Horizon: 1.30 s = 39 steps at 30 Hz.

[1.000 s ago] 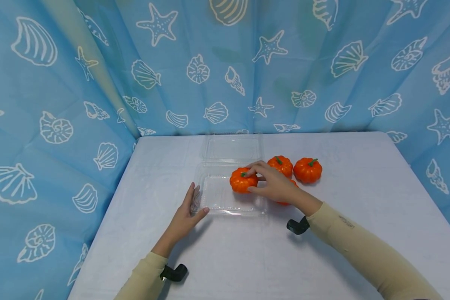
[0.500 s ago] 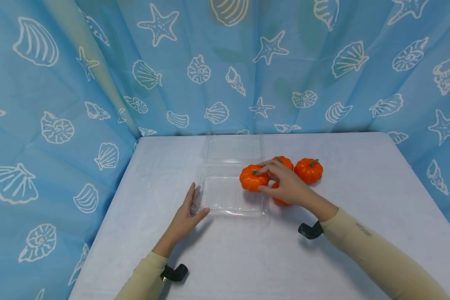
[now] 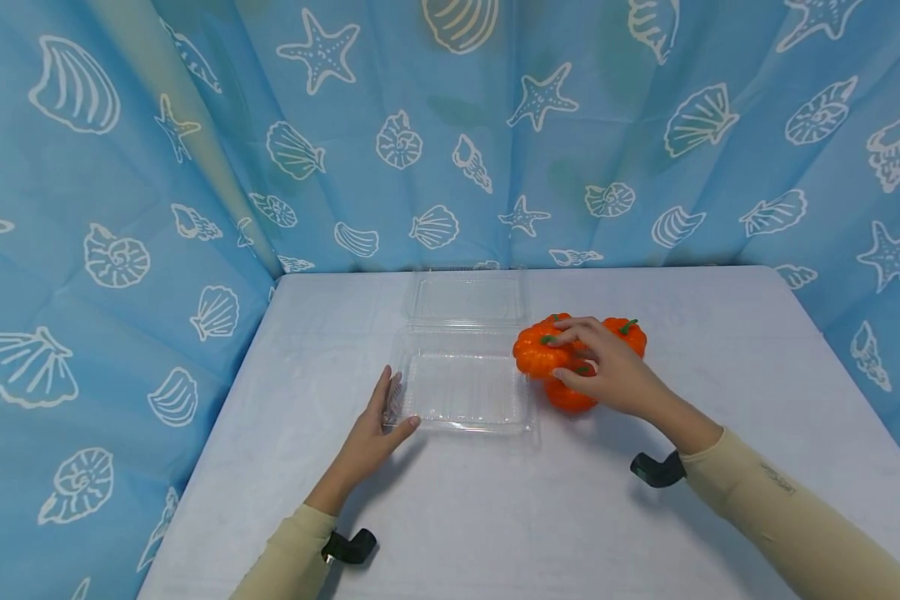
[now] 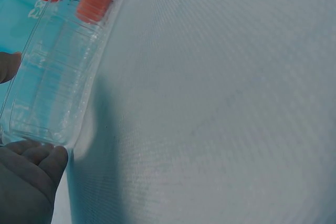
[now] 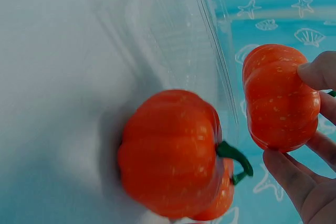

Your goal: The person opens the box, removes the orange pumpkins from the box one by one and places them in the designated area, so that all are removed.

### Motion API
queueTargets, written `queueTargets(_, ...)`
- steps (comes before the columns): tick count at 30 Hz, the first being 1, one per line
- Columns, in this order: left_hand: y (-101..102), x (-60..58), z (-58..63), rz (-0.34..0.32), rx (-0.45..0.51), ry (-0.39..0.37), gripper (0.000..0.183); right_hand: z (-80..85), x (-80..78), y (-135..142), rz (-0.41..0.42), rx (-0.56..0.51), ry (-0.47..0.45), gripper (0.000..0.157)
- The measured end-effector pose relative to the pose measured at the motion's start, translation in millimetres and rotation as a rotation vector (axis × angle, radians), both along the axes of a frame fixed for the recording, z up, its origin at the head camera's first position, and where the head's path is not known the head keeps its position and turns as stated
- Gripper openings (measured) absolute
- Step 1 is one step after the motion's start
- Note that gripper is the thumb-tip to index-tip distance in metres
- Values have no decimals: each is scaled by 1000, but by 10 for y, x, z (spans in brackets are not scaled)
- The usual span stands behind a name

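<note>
A small orange pumpkin with a green stem (image 3: 537, 352) is held in my right hand (image 3: 618, 367), thumb and fingertips pinching its sides. The right wrist view shows this pumpkin (image 5: 281, 100) raised above the table, beside the container's rim. My left hand (image 3: 367, 437) rests against the left end of a clear plastic clamshell container (image 3: 457, 423), fingers along the side and thumb near the front corner. The container's hinged lid (image 3: 467, 298) lies flipped back behind it. No pumpkin sits in the container.
Three more pumpkins stand right of the container: one in front (image 3: 568, 397), one at the right (image 3: 630, 332), and one largely hidden behind the held pumpkin. A white cloth covers the table (image 3: 480, 517). A blue shell-print curtain (image 3: 390, 192) hangs behind and at the sides.
My right hand has carried the held pumpkin rightward, from above the container to its right edge by the other pumpkins. The left hand and the container have stayed in place.
</note>
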<state>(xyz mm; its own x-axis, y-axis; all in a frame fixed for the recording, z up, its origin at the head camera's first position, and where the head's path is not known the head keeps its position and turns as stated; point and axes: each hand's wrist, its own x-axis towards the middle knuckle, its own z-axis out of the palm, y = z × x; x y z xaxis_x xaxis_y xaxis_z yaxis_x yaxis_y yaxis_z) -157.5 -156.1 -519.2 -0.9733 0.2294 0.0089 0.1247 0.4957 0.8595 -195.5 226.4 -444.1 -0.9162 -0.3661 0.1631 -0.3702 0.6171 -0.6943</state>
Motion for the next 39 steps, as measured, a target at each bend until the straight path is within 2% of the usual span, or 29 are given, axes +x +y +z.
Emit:
queueTargets(11,10,-19,-31,14,-49,9,96,-6,100,297,-82,-31,27,32)
queueTargets(21,12,-5,-18,14,-46,11,95,-10,228,536,-163,-25,71,36)
queueTargets(27,16,2,-3,16,-38,7,95,-74,298,681,-189,-19,87,36)
queueTargets(35,9,6,-12,14,-39,10,96,-153,405,864,-231,-27,65,36)
queueTargets(39,3,-4,-26,8,-36,20,94,-241,449,947,-230,-3,18,36)
